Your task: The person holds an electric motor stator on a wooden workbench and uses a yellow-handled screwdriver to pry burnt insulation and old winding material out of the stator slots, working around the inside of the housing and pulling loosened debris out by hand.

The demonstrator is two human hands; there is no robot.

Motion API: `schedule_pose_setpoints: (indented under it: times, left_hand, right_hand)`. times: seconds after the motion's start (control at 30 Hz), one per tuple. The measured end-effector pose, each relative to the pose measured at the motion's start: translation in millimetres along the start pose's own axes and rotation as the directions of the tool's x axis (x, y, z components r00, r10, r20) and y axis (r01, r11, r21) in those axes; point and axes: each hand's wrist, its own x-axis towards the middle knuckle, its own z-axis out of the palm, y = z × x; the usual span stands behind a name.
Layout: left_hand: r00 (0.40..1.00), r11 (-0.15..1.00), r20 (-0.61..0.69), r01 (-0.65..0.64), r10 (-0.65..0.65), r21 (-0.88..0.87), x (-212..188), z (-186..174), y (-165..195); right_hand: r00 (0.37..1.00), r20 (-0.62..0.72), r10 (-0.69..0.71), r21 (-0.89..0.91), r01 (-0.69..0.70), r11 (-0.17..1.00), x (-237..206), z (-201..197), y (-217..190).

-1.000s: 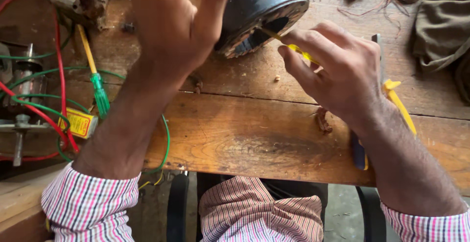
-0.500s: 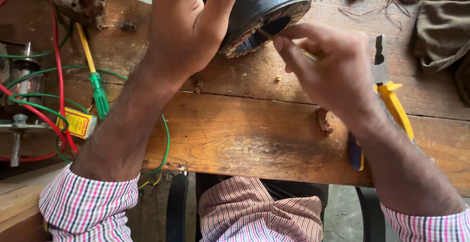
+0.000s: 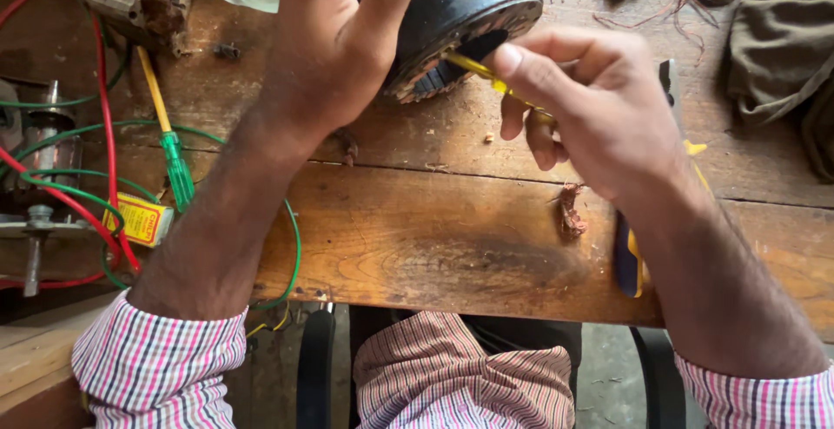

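Observation:
A dark grey motor housing (image 3: pixel 473 12) lies tilted on the wooden workbench (image 3: pixel 434 238), its open end facing me. My left hand (image 3: pixel 334 42) grips it from above, fingers over its top. My right hand (image 3: pixel 599 108) pinches a thin yellow strip (image 3: pixel 473 69) whose tip reaches into the housing's opening. Pliers with yellow and blue handles (image 3: pixel 627 255) lie under my right wrist, partly hidden.
At the left lie red and green wires (image 3: pixel 104 212), a green-handled screwdriver (image 3: pixel 174 155), a small yellow box (image 3: pixel 139 219) and a metal motor part (image 3: pixel 43 134). Copper wire scraps (image 3: pixel 569 207) sit on the bench. A brown cloth (image 3: pixel 786 47) is at the right.
My right hand has shifted slightly and pushed the yellow strip toward the housing's opening. My left hand keeps its hold on the housing.

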Motion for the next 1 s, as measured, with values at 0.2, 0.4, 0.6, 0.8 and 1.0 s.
schedule_pose_setpoints:
  times: [0.2, 0.4, 0.6, 0.8, 1.0]
  left_hand:
    - [0.991, 0.978, 0.112, 0.092, -0.072, -0.186, 6, -1, 3]
    - [0.952, 0.989, 0.294, 0.118, -0.087, -0.091, 11, -19, 15]
    - [0.955, 0.996, 0.288, 0.083, -0.076, -0.013, 16, -22, 21]
    - [0.937, 0.989, 0.322, 0.145, -0.136, -0.003, 18, -22, 23]
    - [0.962, 0.996, 0.268, 0.037, -0.057, 0.077, 15, -21, 19]
  right_hand:
    - [0.906, 0.016, -0.424, -0.530, 0.367, 0.764, -1, -7, 9]
    - [0.919, 0.081, -0.386, -0.599, 0.354, 0.718, -2, -7, 9]
    - [0.991, 0.080, -0.103, -0.326, 0.124, 0.937, 0, 3, 6]
    - [0.950, 0.044, -0.310, -0.531, 0.285, 0.798, -5, 1, -1]
    - [0.935, 0.202, -0.292, -0.731, 0.342, 0.591, 0, -2, 0]
